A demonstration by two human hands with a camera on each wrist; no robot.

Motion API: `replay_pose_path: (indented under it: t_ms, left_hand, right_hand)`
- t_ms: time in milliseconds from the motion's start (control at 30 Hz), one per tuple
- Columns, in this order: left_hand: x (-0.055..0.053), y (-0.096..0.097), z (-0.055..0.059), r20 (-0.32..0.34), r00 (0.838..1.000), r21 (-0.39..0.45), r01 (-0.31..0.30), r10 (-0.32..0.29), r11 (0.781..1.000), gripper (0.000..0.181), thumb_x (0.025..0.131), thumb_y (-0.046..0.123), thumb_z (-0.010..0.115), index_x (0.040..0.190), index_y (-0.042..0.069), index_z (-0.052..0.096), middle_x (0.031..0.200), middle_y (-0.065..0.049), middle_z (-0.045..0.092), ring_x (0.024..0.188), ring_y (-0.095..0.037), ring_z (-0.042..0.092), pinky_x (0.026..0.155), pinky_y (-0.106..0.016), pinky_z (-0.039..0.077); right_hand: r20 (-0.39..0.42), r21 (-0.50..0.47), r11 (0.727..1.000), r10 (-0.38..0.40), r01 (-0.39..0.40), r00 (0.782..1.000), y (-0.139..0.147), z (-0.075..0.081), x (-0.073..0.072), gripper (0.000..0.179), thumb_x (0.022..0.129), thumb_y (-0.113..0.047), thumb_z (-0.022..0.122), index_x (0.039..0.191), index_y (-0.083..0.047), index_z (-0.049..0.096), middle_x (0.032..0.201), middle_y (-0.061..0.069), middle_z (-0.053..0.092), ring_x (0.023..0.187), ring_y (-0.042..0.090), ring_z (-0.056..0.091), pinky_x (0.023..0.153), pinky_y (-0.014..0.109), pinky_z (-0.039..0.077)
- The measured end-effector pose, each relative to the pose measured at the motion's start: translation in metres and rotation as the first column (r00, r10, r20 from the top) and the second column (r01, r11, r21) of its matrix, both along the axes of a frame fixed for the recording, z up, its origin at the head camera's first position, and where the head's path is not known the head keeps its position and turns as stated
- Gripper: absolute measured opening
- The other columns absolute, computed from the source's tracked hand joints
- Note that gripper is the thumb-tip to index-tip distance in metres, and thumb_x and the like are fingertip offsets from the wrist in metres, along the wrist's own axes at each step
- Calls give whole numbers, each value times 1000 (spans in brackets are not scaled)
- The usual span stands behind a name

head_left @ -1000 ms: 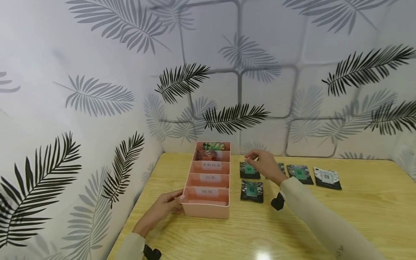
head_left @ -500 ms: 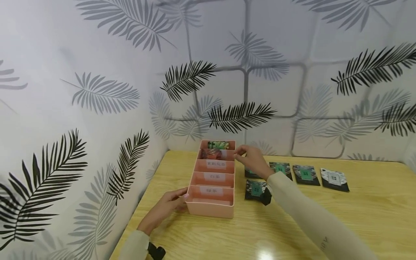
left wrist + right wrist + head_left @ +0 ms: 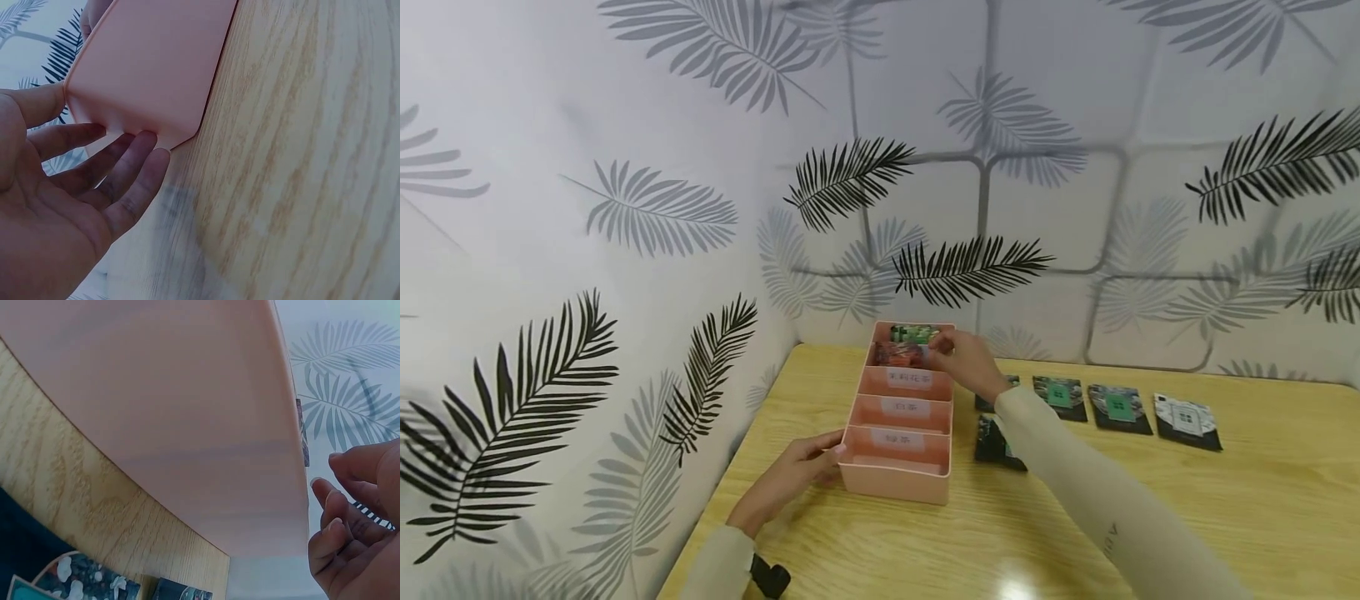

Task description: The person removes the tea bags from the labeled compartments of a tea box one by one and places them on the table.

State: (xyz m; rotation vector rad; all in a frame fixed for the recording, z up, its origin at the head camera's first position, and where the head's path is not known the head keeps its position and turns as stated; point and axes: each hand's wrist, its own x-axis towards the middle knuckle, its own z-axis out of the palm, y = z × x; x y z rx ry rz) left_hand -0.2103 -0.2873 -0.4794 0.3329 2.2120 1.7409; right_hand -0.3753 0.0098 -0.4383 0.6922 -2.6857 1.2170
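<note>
A long pink divided box (image 3: 895,486) stands on the table, with white labels on its dividers. My left hand (image 3: 797,471) is at its near left corner. In the left wrist view, the thumb rests at the box rim and the fairly straight fingertips touch the side wall. My right hand (image 3: 966,360) hovers over the far right rim, fingers loosely bent, beside the red packets (image 3: 898,356) in the second compartment from the back. Its thumb and fingertips are apart with nothing between them in the right wrist view. A green packet (image 3: 913,333) lies in the rearmost compartment.
Right of the box, a black packet with a green label (image 3: 1060,395), another like it (image 3: 1120,407) and a white-and-black packet (image 3: 1186,419) lie in a row. A nearer dark packet (image 3: 992,442) is partly behind the right sleeve. A patterned wall (image 3: 1030,317) borders the wooden table.
My right hand has moved left from above the table packets to over the box's far compartments. The left hand stays at the box corner. The head view has shifted slightly.
</note>
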Motion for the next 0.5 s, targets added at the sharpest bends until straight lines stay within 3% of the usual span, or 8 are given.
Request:
replay_pose_path:
  t_ms: [500]
  left_hand:
    - [0, 0, 4, -15, 1000, -9, 9, -9, 1000, 53, 100, 35, 48, 147, 13, 38, 146, -12, 42, 111, -22, 58, 93, -50, 47]
  right_hand:
    - [-1, 118, 991, -69, 69, 998, -23, -4, -16, 24, 91, -17, 64, 113, -7, 67, 99, 9, 70, 82, 22, 67, 69, 42, 56]
